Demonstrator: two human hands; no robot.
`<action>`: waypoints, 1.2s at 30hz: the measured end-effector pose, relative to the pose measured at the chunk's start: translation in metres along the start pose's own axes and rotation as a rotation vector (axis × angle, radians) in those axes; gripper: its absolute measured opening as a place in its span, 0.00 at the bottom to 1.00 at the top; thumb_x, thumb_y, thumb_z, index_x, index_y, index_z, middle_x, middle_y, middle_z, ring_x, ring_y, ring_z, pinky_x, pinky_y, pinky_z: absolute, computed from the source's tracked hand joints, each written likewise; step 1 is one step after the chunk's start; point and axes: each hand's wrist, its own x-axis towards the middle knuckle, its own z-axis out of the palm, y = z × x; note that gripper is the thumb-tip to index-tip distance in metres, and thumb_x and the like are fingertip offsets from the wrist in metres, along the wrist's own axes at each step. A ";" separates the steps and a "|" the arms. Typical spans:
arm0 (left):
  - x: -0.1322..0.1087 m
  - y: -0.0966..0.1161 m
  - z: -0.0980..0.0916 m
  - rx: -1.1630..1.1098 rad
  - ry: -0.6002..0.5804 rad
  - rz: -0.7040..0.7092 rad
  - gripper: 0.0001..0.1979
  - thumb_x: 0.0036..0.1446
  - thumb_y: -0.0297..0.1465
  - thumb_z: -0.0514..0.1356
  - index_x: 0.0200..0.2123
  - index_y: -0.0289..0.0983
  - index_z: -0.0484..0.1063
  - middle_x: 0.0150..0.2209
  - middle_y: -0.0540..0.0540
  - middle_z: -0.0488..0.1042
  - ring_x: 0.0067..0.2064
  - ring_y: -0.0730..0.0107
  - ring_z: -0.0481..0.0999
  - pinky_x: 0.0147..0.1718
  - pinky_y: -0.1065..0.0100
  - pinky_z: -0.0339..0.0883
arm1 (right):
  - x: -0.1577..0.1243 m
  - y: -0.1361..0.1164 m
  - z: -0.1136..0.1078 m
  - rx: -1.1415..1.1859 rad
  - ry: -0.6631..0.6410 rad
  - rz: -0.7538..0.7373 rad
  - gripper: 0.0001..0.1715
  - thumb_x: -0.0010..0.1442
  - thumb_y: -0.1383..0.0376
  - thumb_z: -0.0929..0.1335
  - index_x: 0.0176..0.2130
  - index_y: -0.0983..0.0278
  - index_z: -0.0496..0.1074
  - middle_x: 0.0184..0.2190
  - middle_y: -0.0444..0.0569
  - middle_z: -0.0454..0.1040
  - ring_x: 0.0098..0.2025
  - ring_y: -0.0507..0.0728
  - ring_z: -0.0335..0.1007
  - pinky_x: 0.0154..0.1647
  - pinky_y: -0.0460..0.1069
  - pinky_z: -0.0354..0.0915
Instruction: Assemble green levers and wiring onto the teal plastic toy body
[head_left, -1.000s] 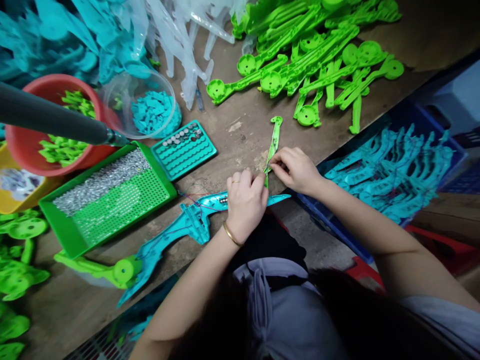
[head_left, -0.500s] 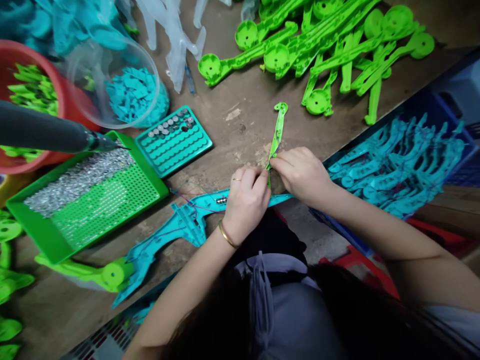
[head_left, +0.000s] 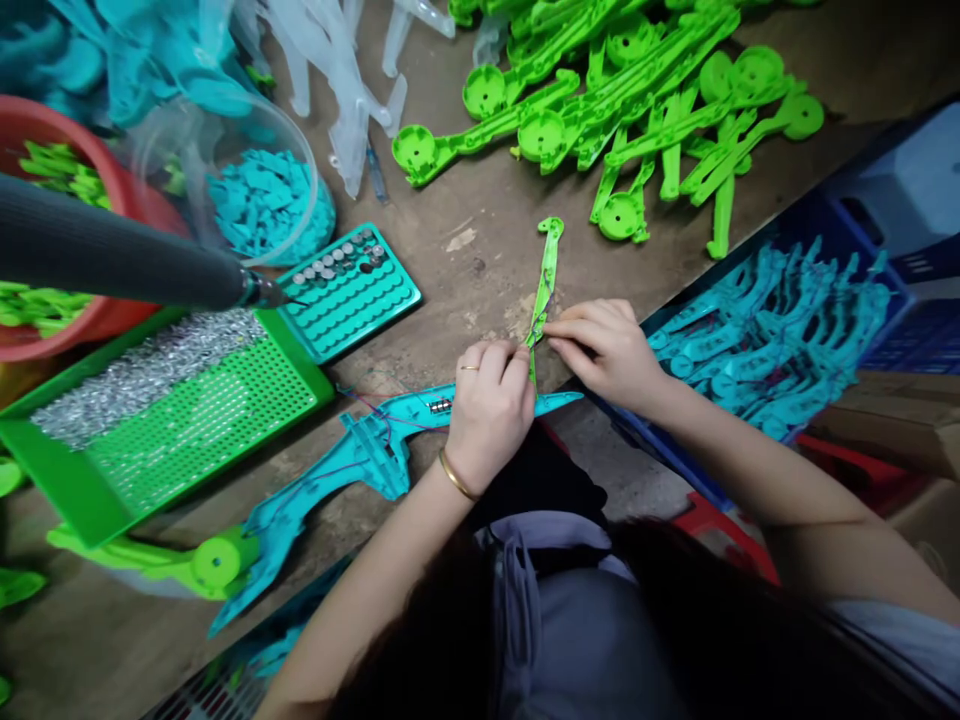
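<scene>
Right at the near edge of the table [head_left: 480, 250], a slim green strip [head_left: 546, 275] with a hooked far end is pinched at its near end between both hands and points away from the person. Her left hand [head_left: 489, 405] is closed on the strip's near tip with thumb and fingers, a ring on one finger and a gold bangle [head_left: 456, 475] at the wrist. Her right hand [head_left: 607, 345] grips the same strip from the other side, fingertips meeting the left hand's. Under the left hand lies a long turquoise shell [head_left: 352, 470] with thin wires running along it and a small metal part seated near the hand. Left of it sits a green tray [head_left: 172, 420], part filled with small silvery pieces, and just beyond it a turquoise slotted tray [head_left: 352, 290] holding a few round metal cells. A dark tool [head_left: 120, 255] reaches in from the left, its tip over that slotted tray. Farther back stand a clear tub [head_left: 255, 190] of turquoise bits and a red bowl [head_left: 112, 200] of green bits. A heap of green arms [head_left: 615, 100] covers the far side, and a blue crate [head_left: 780, 320] of turquoise shells stands beside the table on the right.
</scene>
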 end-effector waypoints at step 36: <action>0.002 -0.003 0.000 0.003 -0.012 0.056 0.12 0.61 0.26 0.51 0.43 0.33 0.73 0.40 0.39 0.72 0.43 0.58 0.68 0.45 0.58 0.66 | 0.026 0.029 -0.008 -0.311 -0.045 -0.192 0.18 0.66 0.63 0.59 0.48 0.61 0.73 0.43 0.53 0.72 0.46 0.61 0.64 0.45 0.56 0.56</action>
